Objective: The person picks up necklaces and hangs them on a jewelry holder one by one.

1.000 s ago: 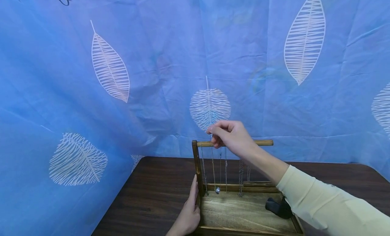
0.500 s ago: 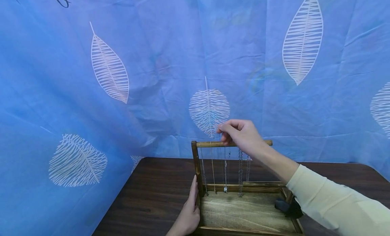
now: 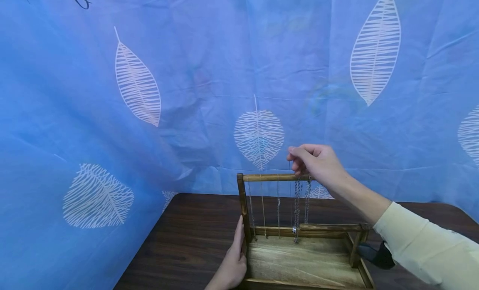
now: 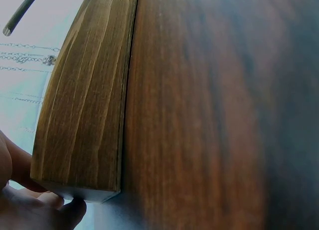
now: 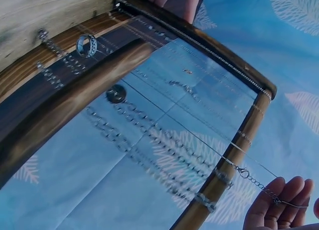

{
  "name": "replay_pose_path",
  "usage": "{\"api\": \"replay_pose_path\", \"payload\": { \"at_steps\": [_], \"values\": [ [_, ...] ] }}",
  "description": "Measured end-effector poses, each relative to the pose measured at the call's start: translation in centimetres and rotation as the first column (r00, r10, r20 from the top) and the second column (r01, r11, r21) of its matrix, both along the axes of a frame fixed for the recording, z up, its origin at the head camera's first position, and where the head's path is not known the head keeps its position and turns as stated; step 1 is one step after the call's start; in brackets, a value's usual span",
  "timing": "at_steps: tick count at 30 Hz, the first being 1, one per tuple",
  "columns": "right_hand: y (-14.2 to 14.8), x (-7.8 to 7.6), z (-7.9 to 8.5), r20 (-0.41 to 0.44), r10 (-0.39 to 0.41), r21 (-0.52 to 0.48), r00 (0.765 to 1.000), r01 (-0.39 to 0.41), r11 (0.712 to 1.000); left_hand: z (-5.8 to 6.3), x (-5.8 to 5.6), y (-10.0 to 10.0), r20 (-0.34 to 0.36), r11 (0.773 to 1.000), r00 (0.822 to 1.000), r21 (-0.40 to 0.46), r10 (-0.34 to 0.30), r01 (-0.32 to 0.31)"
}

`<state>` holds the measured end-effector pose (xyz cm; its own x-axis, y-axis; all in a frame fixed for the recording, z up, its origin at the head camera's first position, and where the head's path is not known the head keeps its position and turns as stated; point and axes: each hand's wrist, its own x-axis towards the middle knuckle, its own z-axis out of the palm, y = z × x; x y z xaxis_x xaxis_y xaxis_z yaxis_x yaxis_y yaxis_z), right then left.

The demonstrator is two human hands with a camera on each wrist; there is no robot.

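Note:
In the head view my right hand (image 3: pixel 314 161) is raised above the bar of a wooden jewelry stand (image 3: pixel 269 177), pinching a thin silver necklace. A small lobster clasp and extender chain (image 5: pixel 259 185) lie near its fingers in the right wrist view. From this necklace hangs a silver ring (image 5: pixel 87 45), low beside the other chains. My left hand (image 3: pixel 232 256) rests against the stand's left post (image 3: pixel 243 206), its fingers lying straight along the wood. Part of the left hand (image 4: pixel 30 205) shows at the wooden corner in the left wrist view.
Several necklaces (image 3: pixel 278 198) hang from the bar, including thicker chains (image 3: pixel 297 198) toward its right end. Below them is the stand's shallow tray (image 3: pixel 299 261). A dark wooden table (image 3: pixel 179 240) carries it, and a blue leaf-print cloth (image 3: pixel 202 73) hangs behind.
My right hand has moved right along the bar, taking the necklace and ring past the thin chains to the thicker ones. The left hand has stayed against the stand's left side.

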<state>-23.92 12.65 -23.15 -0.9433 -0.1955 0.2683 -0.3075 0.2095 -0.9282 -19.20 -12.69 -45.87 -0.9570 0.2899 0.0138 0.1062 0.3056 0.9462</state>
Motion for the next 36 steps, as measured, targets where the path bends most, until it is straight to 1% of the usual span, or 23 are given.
{"api": "replay_pose_path", "payload": {
  "at_steps": [4,10,15,20,28,36],
  "values": [
    [1.1,0.1,0.0,0.002,-0.011,-0.01,1.0,0.011,1.0,0.1,0.0,0.0,-0.019,1.0,1.0,-0.013,-0.001,0.001],
    [3.1,0.4,-0.3,0.016,-0.034,-0.007,0.999,0.034,0.999,0.1,0.0,0.1,-0.008,1.0,1.0,-0.014,-0.005,0.004],
    [4.8,0.5,-0.8,0.015,-0.038,0.005,0.999,0.038,0.999,0.0,0.0,-0.2,-0.003,1.0,1.0,0.006,-0.012,0.012],
    [6.2,0.5,-1.2,0.015,-0.055,0.008,0.998,0.055,0.998,-0.1,-0.1,-0.3,-0.013,1.0,1.0,0.005,-0.016,0.017],
    [8.2,0.6,-1.7,0.043,-0.089,0.02,0.995,0.088,0.996,-0.1,-0.1,-0.3,-0.008,1.0,1.0,0.016,-0.011,0.011],
    [9.7,0.6,-2.2,0.03,-0.12,0.042,0.992,0.119,0.992,-0.2,-0.1,-0.2,-0.028,1.0,0.999,0.015,-0.018,0.018]
  ]
}}
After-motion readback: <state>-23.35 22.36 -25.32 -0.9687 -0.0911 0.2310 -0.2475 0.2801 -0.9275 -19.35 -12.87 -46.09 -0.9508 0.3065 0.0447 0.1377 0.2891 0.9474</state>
